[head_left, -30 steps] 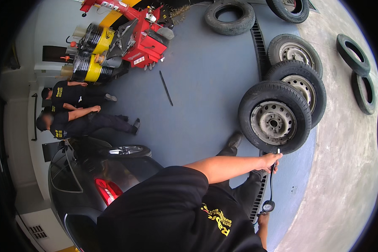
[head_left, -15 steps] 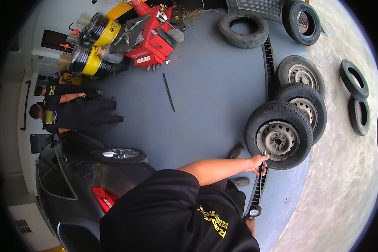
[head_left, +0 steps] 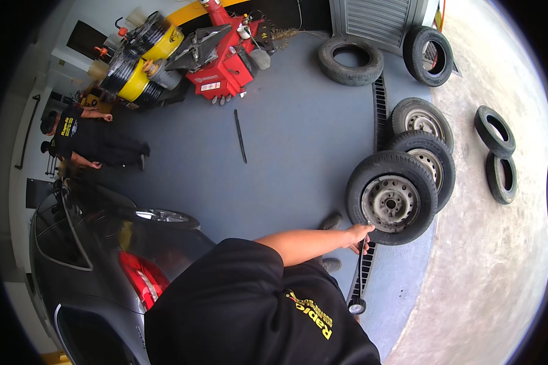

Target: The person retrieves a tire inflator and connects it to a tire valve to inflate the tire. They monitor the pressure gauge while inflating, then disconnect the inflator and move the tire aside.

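My left hand [head_left: 358, 238] reaches to the right with its fingers closed around the end of a thin dark air hose [head_left: 361, 267]. The thumb side of the hand is up against the lower edge of a steel-rimmed car wheel [head_left: 390, 203]; whether the hose end touches the valve is too small to tell. From the hand the hose runs down to a round tire pressure gauge [head_left: 357, 306] with a pale dial, close to my black shirt [head_left: 249, 316]. My right hand is hidden behind the shirt. Two more steel-rimmed wheels [head_left: 431, 164] [head_left: 421, 120] lean behind the first.
A floor drain grate [head_left: 380, 112] runs beside the wheels. Loose tires [head_left: 351, 59] lie farther off. A dark car [head_left: 103, 267] stands left, a red tire machine [head_left: 225, 76] far left. A dark bar [head_left: 240, 136] lies on the floor. Two people [head_left: 79, 134] stand far left.
The view has shifted, so the wheels and my left hand sit farther left. My right hand, partly visible at the gauge before, is now hidden. The two people at far left have changed position.
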